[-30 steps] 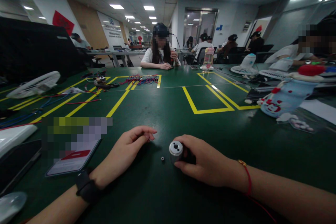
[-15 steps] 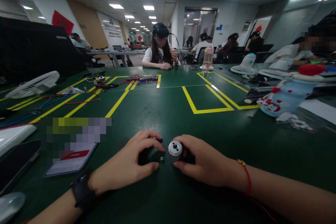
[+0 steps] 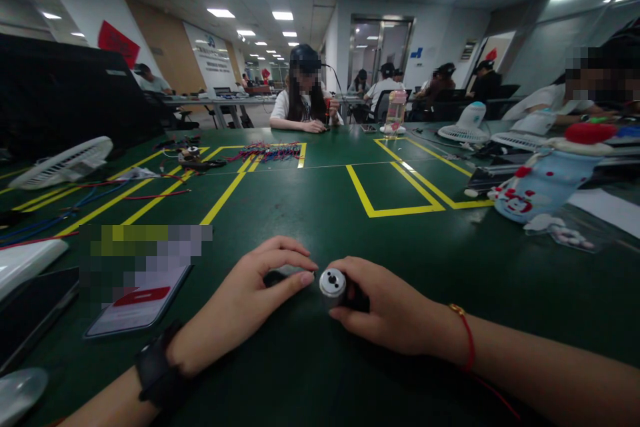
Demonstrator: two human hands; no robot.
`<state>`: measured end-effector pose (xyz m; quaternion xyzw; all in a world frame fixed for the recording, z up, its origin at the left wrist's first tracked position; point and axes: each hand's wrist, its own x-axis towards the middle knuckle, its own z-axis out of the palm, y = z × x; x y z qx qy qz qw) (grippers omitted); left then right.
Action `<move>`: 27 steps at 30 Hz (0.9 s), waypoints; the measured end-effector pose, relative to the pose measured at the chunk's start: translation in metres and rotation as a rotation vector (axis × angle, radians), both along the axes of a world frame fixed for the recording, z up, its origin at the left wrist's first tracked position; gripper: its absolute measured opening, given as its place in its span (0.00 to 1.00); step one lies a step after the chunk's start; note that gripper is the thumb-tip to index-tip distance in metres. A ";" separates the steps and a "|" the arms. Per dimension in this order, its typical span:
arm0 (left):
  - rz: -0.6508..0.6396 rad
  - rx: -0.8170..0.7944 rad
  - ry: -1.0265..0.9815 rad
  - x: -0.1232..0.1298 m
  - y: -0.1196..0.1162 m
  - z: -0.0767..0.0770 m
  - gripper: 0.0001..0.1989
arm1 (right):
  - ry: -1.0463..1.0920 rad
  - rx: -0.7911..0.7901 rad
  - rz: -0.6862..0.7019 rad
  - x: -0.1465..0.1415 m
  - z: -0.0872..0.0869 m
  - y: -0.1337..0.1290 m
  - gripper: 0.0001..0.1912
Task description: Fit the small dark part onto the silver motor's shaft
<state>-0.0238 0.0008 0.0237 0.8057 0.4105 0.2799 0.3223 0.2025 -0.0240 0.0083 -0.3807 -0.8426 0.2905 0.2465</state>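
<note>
A small silver cylindrical motor (image 3: pixel 333 285), its round end face with a dark centre and small holes turned up, stands upright on the green table (image 3: pixel 320 373). My right hand (image 3: pixel 385 307) has its thumb and fingers wrapped around it. Just left of the motor, my left hand (image 3: pixel 270 280) is closed in a pinch. A sliver of a tiny ring-shaped metal part (image 3: pixel 314 273) shows at its thumb and index fingertips, mostly hidden. The two hands are a short gap apart.
To the left lie a phone (image 3: pixel 140 300) and a white mouse (image 3: pixel 20 390). A wire bundle (image 3: pixel 267 151) and loose wires sit further back. At right stand a blue cup (image 3: pixel 545 180) and small fans (image 3: pixel 465 127). Across the table sits a person (image 3: pixel 303 97).
My left thumb and fingers have closed together and picked the tiny ring-shaped metal part up from the table. My right hand has stayed on the motor.
</note>
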 end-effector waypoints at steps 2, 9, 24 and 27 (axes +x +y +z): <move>0.037 0.043 -0.045 0.005 -0.001 0.004 0.07 | 0.008 0.014 0.006 -0.001 0.000 0.000 0.16; -0.011 0.149 -0.020 0.021 -0.006 0.010 0.09 | 0.020 0.055 0.029 -0.001 -0.002 0.002 0.19; -0.026 0.086 0.039 0.018 -0.014 0.014 0.13 | 0.034 0.041 0.017 -0.001 -0.001 0.001 0.21; -0.048 0.079 0.028 0.017 -0.016 0.014 0.13 | 0.027 0.026 0.021 -0.001 -0.001 0.001 0.18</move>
